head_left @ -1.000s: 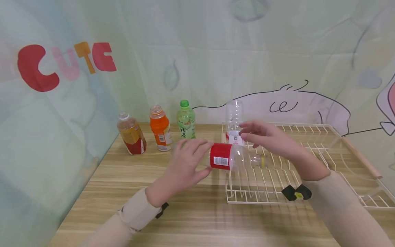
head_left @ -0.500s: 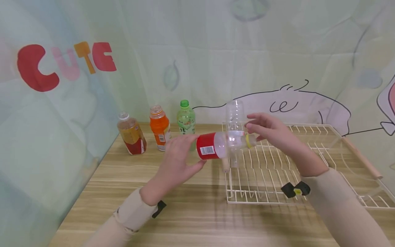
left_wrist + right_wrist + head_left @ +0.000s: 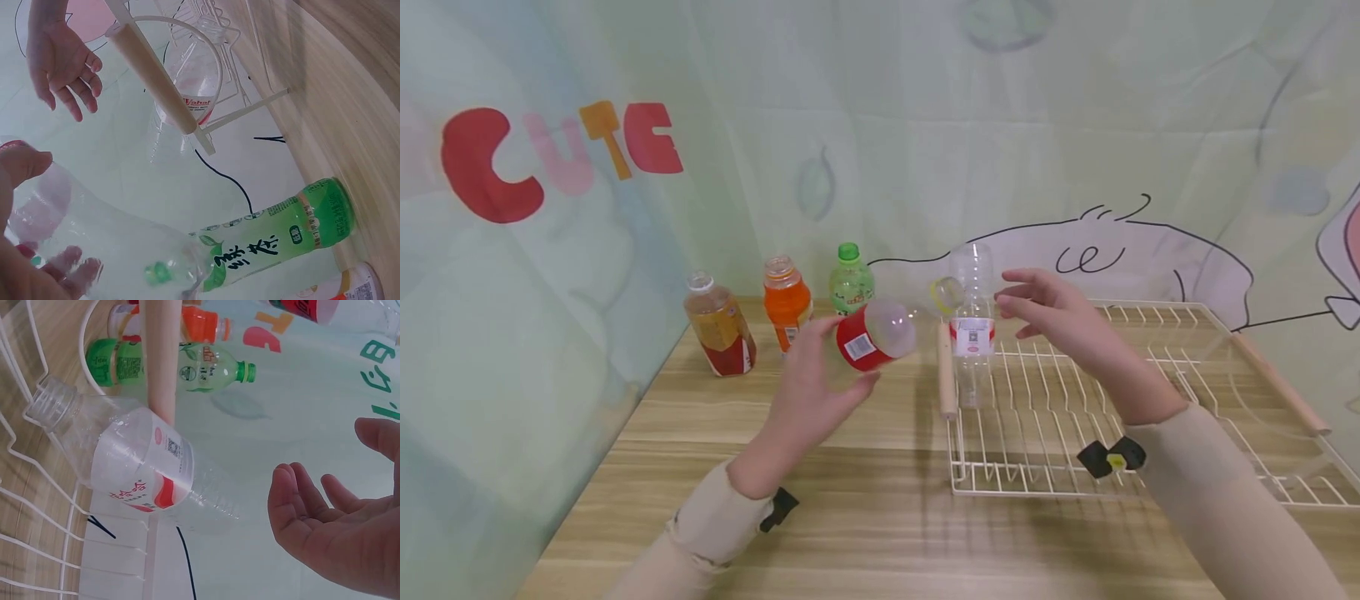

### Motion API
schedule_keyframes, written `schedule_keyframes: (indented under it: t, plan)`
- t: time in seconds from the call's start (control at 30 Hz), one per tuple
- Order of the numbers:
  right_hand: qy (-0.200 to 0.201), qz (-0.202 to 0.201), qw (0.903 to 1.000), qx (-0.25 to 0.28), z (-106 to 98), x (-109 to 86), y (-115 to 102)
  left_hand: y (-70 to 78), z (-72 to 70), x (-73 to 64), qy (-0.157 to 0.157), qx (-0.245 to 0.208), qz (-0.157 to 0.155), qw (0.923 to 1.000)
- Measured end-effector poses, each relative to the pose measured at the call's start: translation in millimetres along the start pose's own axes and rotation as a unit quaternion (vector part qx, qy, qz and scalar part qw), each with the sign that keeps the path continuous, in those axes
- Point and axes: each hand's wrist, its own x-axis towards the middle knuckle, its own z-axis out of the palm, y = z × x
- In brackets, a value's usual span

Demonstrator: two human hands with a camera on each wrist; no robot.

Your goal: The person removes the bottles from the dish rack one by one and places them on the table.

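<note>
A clear plastic bottle with a red label (image 3: 862, 340) is gripped near its base by my left hand (image 3: 808, 383). It tilts, its yellow-ringed mouth pointing up and to the right. My right hand (image 3: 1063, 329) holds nothing, its fingers loosely bent beside a clear water bottle (image 3: 972, 337), not touching it. That bottle stands neck down in the white wire dish rack (image 3: 1037, 493), as the right wrist view also shows. Behind the held bottle is a green tea bottle (image 3: 269, 240), upright on the table.
An orange-juice bottle (image 3: 786, 296) without a cap and a brown-gold bottle (image 3: 721, 329) stand at the back left of the wooden table (image 3: 865, 533). The rack has wooden handles (image 3: 948, 375) on its sides. A printed curtain (image 3: 775, 125) hangs behind.
My left hand has moved left with the red-labelled bottle, whose neck has swung from pointing right to pointing up and right. My right hand has shifted slightly right and away.
</note>
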Motion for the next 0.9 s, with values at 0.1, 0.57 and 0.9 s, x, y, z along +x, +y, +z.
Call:
schedule_keyframes:
  t: [0.1,0.57,0.9]
  plan:
    - [0.003,0.006,1.0000,-0.003,-1,2.8,3,-4.1,-2.5,-1.0,-0.006,-0.028,-0.057,0.9980]
    - [0.001,0.043,0.9991,-0.005,-1,19.8,27,-26.7,-12.3,-9.9,0.023,-0.112,-0.174,0.9782]
    - [-0.011,0.065,0.9977,-0.019,2,29.6,40,-44.3,-13.2,-13.7,0.066,-0.125,-0.232,0.9624]
